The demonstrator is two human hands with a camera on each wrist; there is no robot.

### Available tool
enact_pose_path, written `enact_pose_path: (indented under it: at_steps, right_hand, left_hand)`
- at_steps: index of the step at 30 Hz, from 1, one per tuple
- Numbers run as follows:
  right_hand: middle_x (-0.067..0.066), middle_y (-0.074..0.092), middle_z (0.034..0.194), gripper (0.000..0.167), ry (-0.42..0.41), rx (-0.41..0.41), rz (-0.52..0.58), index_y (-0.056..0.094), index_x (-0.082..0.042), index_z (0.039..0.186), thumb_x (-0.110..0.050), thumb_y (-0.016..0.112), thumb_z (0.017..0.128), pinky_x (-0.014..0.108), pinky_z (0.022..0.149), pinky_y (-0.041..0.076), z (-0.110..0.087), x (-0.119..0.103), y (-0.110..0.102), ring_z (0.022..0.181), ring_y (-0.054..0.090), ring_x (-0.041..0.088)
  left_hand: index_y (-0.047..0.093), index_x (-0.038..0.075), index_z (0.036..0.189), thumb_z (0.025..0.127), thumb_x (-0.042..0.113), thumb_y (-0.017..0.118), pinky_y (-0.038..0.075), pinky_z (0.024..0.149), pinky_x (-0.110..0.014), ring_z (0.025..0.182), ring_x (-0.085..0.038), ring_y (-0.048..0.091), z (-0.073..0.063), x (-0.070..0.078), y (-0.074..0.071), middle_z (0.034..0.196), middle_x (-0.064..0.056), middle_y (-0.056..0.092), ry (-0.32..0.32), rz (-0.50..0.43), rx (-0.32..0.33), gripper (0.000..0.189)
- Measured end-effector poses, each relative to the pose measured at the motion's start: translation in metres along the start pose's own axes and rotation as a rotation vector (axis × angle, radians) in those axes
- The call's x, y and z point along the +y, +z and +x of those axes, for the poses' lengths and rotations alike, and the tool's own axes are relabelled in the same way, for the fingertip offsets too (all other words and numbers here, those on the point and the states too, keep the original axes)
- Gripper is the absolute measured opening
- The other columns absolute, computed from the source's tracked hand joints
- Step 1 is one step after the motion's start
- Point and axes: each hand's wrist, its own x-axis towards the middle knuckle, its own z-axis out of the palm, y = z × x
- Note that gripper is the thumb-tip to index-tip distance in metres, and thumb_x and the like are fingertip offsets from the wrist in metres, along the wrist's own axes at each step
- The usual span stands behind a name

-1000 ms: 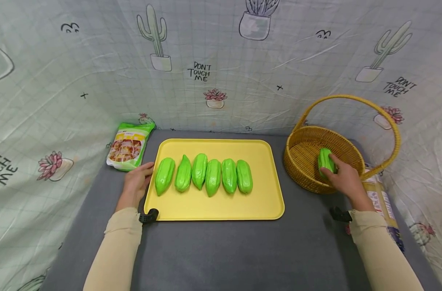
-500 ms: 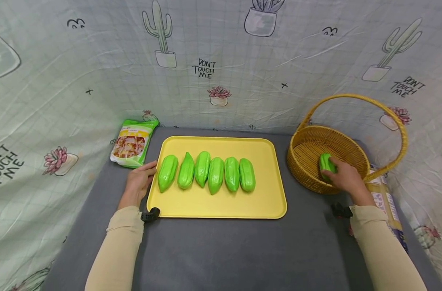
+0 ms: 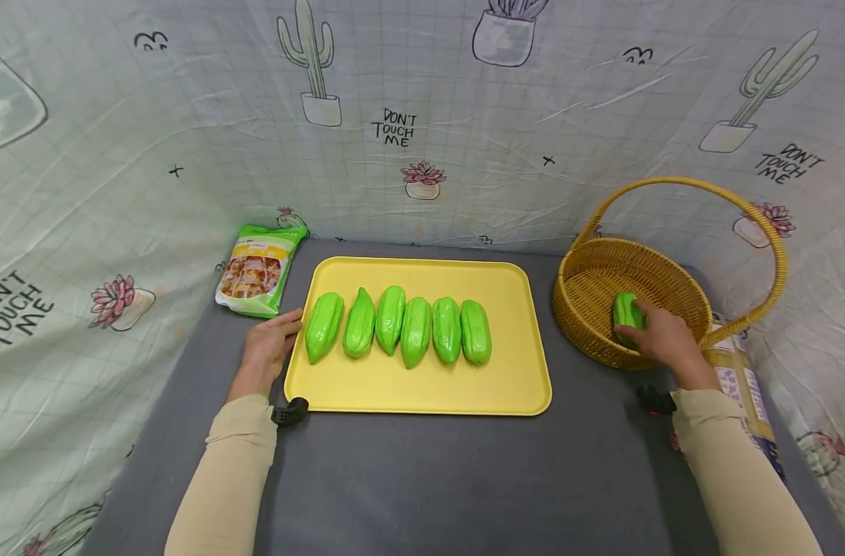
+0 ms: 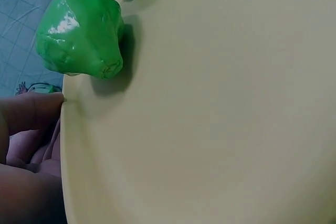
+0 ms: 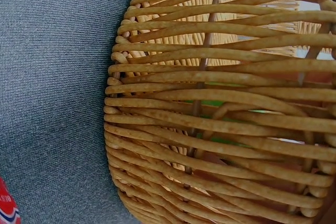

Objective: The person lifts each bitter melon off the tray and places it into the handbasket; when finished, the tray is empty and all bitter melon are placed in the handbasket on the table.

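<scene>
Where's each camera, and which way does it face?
Head: worn there, looking forward and down at tray, basket, left grip, right grip, sleeves.
Left wrist: worn there, facing across the tray; fingers show at left.
Right wrist: worn there, facing the basket's side; grip not clearly visible.
Head and left wrist share the tray.

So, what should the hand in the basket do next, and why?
Probably lift the shiny green ridged vegetable up over the rim of the round golden wicker basket. The right hand grips it, and the yellow rectangular tray has bare room to the right of six similar green vegetables. The left hand touches the tray's left edge, so it could help steady it.
</scene>
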Motion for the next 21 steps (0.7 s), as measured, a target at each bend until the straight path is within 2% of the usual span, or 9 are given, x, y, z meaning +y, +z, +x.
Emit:
enact_pose_path:
  at_steps: [6, 11, 14, 18, 20, 21]
  right_hand:
    - [0.040, 0.055, 0.123, 0.081, 0.009, -0.002, -0.011, 0.031, 0.012, 0.152, -0.046, 0.058, 0.102, 0.042, 0.067, 0.045, 0.001, -0.003, 0.000, 0.088, 0.055, 0.042]
    - [0.039, 0.056, 0.120, 0.082, -0.003, 0.016, -0.009, 0.031, 0.011, 0.153, -0.050, 0.052, 0.103, 0.044, 0.067, 0.046, -0.002, -0.007, 0.000, 0.088, 0.056, 0.043]
    - [0.038, 0.058, 0.120, 0.079, -0.012, 0.105, -0.021, 0.034, 0.009, 0.153, -0.050, 0.052, 0.104, 0.049, 0.065, 0.047, -0.008, -0.015, -0.002, 0.089, 0.058, 0.047]
    - [0.036, 0.052, 0.140, 0.070, -0.042, 0.278, -0.040, 0.040, 0.004, 0.152, -0.045, 0.053, 0.104, 0.064, 0.071, 0.048, -0.019, -0.033, -0.008, 0.100, 0.058, 0.058]
    - [0.036, 0.045, 0.149, 0.065, -0.086, 0.361, -0.035, 0.043, 0.003, 0.152, -0.040, 0.055, 0.104, 0.061, 0.062, 0.048, -0.026, -0.046, -0.010, 0.081, 0.060, 0.054]
    - [0.034, 0.045, 0.150, 0.062, -0.119, 0.411, -0.028, 0.046, 0.002, 0.150, -0.038, 0.056, 0.104, 0.056, 0.054, 0.046, -0.029, -0.053, -0.011, 0.068, 0.058, 0.048]
  left_hand:
    - [0.059, 0.015, 0.145, 0.102, 0.010, 0.061, 0.051, 0.105, -0.018, 0.133, -0.007, 0.056, 0.000, -0.002, -0.002, 0.154, -0.001, 0.052, -0.009, 0.010, 0.020, 0.043]
    - [0.058, 0.013, 0.145, 0.102, 0.009, 0.060, 0.049, 0.109, -0.021, 0.136, -0.010, 0.055, -0.001, -0.001, -0.003, 0.153, -0.002, 0.052, -0.005, -0.009, 0.029, 0.043]
    - [0.059, 0.013, 0.145, 0.102, 0.010, 0.061, 0.049, 0.109, -0.021, 0.136, -0.010, 0.055, -0.001, 0.000, -0.003, 0.153, -0.002, 0.053, -0.008, -0.012, 0.028, 0.043]
    - [0.059, 0.014, 0.144, 0.101, 0.011, 0.062, 0.050, 0.107, -0.020, 0.134, -0.009, 0.056, -0.002, 0.003, -0.001, 0.153, -0.002, 0.053, -0.013, -0.004, 0.023, 0.043]
    - [0.059, 0.015, 0.144, 0.101, 0.010, 0.062, 0.050, 0.107, -0.020, 0.134, -0.009, 0.056, -0.002, 0.004, 0.001, 0.153, -0.001, 0.053, -0.015, -0.003, 0.022, 0.043]
    - [0.060, 0.015, 0.144, 0.101, 0.010, 0.062, 0.050, 0.108, -0.021, 0.133, -0.009, 0.057, -0.001, 0.004, 0.002, 0.152, -0.002, 0.054, -0.016, -0.001, 0.024, 0.043]
